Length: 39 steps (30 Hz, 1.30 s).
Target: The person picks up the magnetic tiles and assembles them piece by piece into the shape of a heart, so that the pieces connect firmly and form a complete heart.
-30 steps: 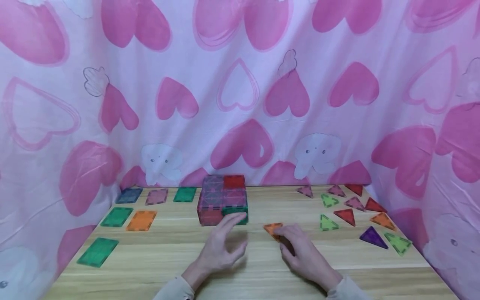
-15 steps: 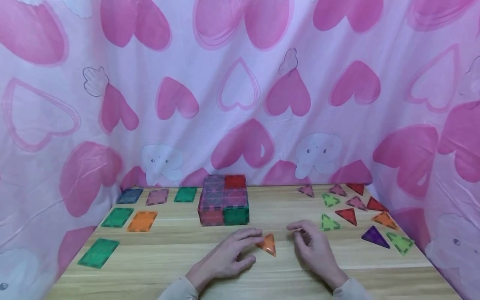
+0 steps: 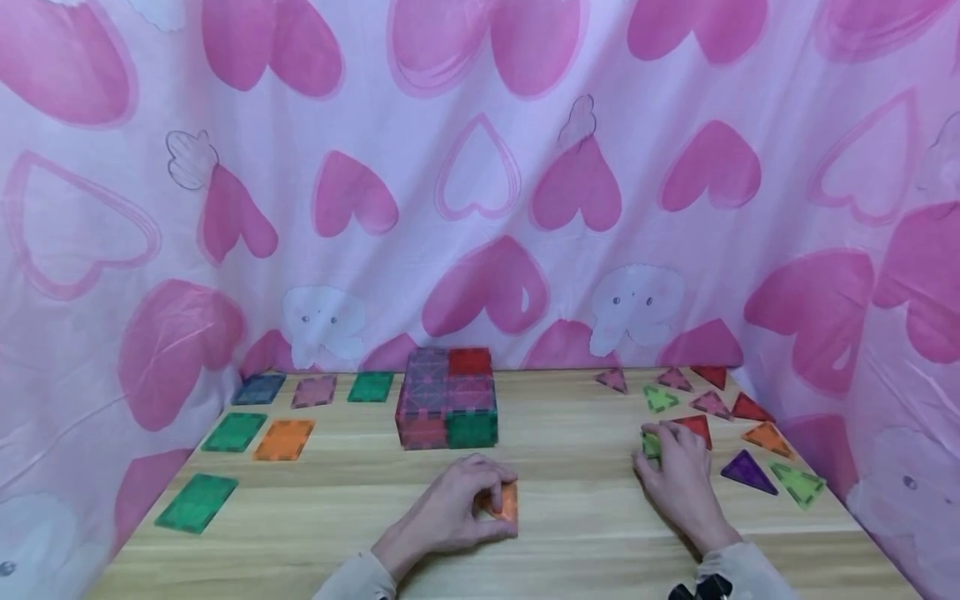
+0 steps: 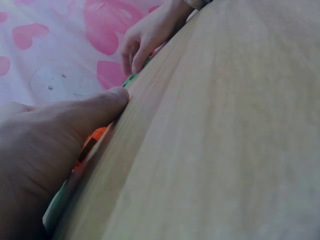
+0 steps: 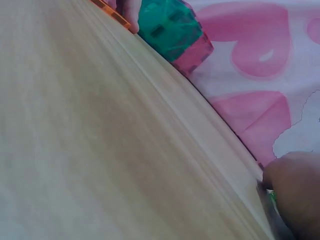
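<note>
At lower centre the left hand (image 3: pixel 450 507) pinches the orange tile (image 3: pixel 510 502), while at centre right the right hand (image 3: pixel 681 483) grips the green tile (image 3: pixel 650 447) and, sweeping sideways, could bump the red tile (image 3: pixel 699 427).

place: screened-off nook, room type unclear | heart-print fabric (image 3: pixel 480 179) on three sides | wood-grain table (image 3: pixel 577 554)

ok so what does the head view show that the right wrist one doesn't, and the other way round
Only the head view: the blue square and the purple triangle.

Only the right wrist view: what looks like the pink right side of the tile box.

Both: that box, the left hand holding an orange tile, the right hand gripping a green tile, and the heart-print curtain.
</note>
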Available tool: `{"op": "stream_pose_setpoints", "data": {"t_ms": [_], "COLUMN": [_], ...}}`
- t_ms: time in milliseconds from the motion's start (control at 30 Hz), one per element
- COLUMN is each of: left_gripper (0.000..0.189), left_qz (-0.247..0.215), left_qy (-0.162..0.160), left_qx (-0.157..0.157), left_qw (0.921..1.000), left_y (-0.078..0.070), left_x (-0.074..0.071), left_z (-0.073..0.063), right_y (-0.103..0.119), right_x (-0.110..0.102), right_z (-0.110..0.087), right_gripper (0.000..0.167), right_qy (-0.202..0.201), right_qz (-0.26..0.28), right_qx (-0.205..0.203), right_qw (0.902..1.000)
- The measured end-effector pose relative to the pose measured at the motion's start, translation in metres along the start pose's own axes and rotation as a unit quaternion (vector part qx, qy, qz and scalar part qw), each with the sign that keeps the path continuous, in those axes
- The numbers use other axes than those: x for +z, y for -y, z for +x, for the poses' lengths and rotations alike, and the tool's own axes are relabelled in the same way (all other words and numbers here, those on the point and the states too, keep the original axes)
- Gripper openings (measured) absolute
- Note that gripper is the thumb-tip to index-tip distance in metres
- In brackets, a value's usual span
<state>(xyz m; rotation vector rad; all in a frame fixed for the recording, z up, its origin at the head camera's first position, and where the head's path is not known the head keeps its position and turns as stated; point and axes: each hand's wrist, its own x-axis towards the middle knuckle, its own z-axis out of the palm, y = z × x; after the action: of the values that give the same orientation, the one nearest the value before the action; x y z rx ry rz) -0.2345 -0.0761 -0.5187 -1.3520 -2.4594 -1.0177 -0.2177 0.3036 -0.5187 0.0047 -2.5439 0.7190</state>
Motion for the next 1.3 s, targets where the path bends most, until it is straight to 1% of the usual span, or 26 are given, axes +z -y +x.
{"op": "stream_pose_setpoints", "data": {"t_ms": [67,100,167,200,267,333,400,467,500,533,567,633,667,700,733,800,900,1000,1067,1167,1300], "left_gripper": [0.038,0.036,0.034,0.035,0.047,0.064,0.071,0.065,0.058,0.050,0.043,0.030,0.025,0.023,0.022,0.020,0.020,0.019,0.016,0.012,0.009], "left_qz": [-0.017,-0.030,-0.068,-0.083,-0.105,-0.112,-0.101,-0.091,-0.090,-0.088,-0.090,-0.098,-0.105,-0.110,-0.114,-0.122,-0.129,-0.130,-0.126,-0.117,-0.114], "left_qy": [-0.006,-0.006,-0.004,-0.003,-0.004,-0.010,-0.020,-0.032,-0.038,-0.044,-0.049,-0.057,-0.060,-0.062,-0.064,-0.067,-0.065,-0.063,-0.064,-0.065,-0.061], "left_qx": [0.006,0.001,-0.014,-0.028,-0.052,-0.075,-0.089,-0.097,-0.098,-0.097,-0.097,-0.103,-0.106,-0.110,-0.115,-0.124,-0.133,-0.139,-0.141,-0.141,-0.131], "left_qw": [0.9998,0.9995,0.9976,0.9961,0.9931,0.9909,0.9907,0.9906,0.9904,0.9904,0.9900,0.9882,0.9870,0.9859,0.9848,0.9825,0.9805,0.9797,0.9799,0.9811,0.9830], "left_y": [0.000,-0.001,-0.002,-0.002,-0.003,-0.003,-0.002,-0.002,-0.002,-0.002,-0.002,-0.002,-0.002,-0.003,-0.003,-0.004,-0.004,-0.005,-0.006,-0.008,-0.011], "left_x": [0.000,-0.001,-0.001,-0.002,-0.003,-0.004,-0.005,-0.005,-0.005,-0.005,-0.005,-0.004,-0.004,-0.003,-0.003,-0.002,-0.002,-0.002,-0.001,0.003,0.009], "left_z": [0.001,0.002,0.003,0.004,0.005,0.006,0.006,0.006,0.006,0.006,0.007,0.007,0.007,0.008,0.007,0.007,0.006,0.006,0.007,0.011,0.018], "right_y": [-0.001,-0.001,-0.001,-0.001,0.000,0.001,0.002,0.003,0.004,0.004,0.004,0.005,0.005,0.006,0.007,0.009,0.015,0.025,0.033,0.046,0.063], "right_x": [0.000,0.000,0.000,0.000,-0.001,-0.001,-0.002,-0.002,-0.002,-0.002,-0.001,-0.001,-0.001,-0.002,-0.002,-0.001,0.001,0.005,0.009,0.016,0.023], "right_z": [0.000,0.000,0.001,0.002,0.003,0.005,0.006,0.007,0.007,0.007,0.007,0.007,0.006,0.006,0.005,0.003,-0.001,-0.005,-0.008,-0.013,-0.020], "right_gripper": [0.037,0.036,0.034,0.033,0.036,0.045,0.060,0.071,0.071,0.067,0.059,0.034,0.024,0.017,0.014,0.014,0.021,0.023,0.024,0.026,0.024], "right_qy": [0.017,0.023,0.030,0.032,0.034,0.038,0.040,0.043,0.045,0.046,0.049,0.055,0.056,0.057,0.059,0.063,0.072,0.095,0.113,0.136,0.174], "right_qz": [-0.009,-0.010,-0.009,-0.008,-0.004,-0.001,0.002,0.007,0.009,0.014,0.017,0.024,0.033,0.042,0.052,0.086,0.153,0.216,0.249,0.282,0.308], "right_qx": [0.007,0.009,0.006,0.006,0.005,0.010,0.022,0.027,0.025,0.019,0.008,-0.021,-0.034,-0.045,-0.051,-0.053,-0.040,-0.028,-0.023,-0.023,-0.031], "right_qw": [0.9998,0.9997,0.9995,0.9994,0.9994,0.9992,0.9990,0.9987,0.9986,0.9987,0.9986,0.9980,0.9973,0.9965,0.9956,0.9929,0.9847,0.9713,0.9617,0.9496,0.9349]}}
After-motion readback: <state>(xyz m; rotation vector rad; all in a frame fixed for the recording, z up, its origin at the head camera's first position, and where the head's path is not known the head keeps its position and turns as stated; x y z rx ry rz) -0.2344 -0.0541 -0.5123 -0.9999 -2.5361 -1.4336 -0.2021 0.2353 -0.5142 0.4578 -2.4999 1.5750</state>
